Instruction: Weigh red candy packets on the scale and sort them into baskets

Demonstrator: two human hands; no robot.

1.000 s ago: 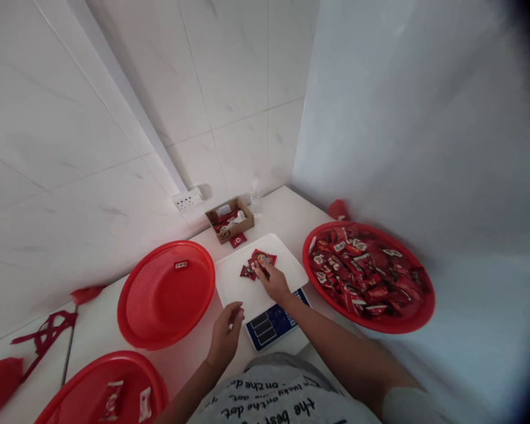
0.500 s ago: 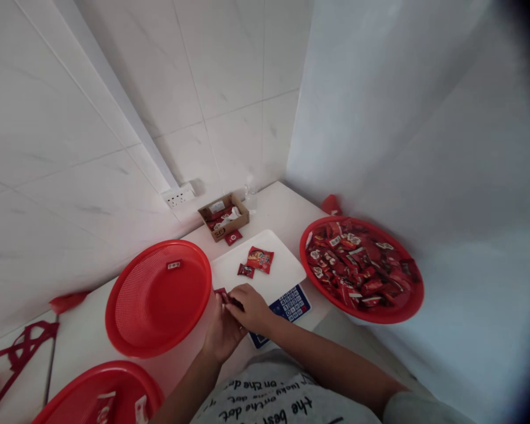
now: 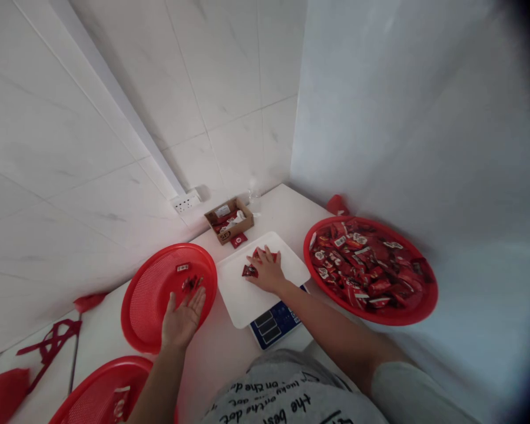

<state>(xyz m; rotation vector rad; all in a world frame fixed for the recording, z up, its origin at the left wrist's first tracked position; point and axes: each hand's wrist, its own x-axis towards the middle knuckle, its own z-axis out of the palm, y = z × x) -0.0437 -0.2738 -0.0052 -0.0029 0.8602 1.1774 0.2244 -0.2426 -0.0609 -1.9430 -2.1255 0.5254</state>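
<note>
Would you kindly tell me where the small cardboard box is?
In the head view, the cardboard box sits beyond the white scale tray, to the right of the wall socket.

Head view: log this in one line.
left hand: open, over a red basket | right hand: spread over packets | packets: on scale tray

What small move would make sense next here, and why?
Probably close the right hand and gather the red packets on the white scale tray: its fingers are spread over them, while the left hand is open, palm up, over the red basket.
</note>
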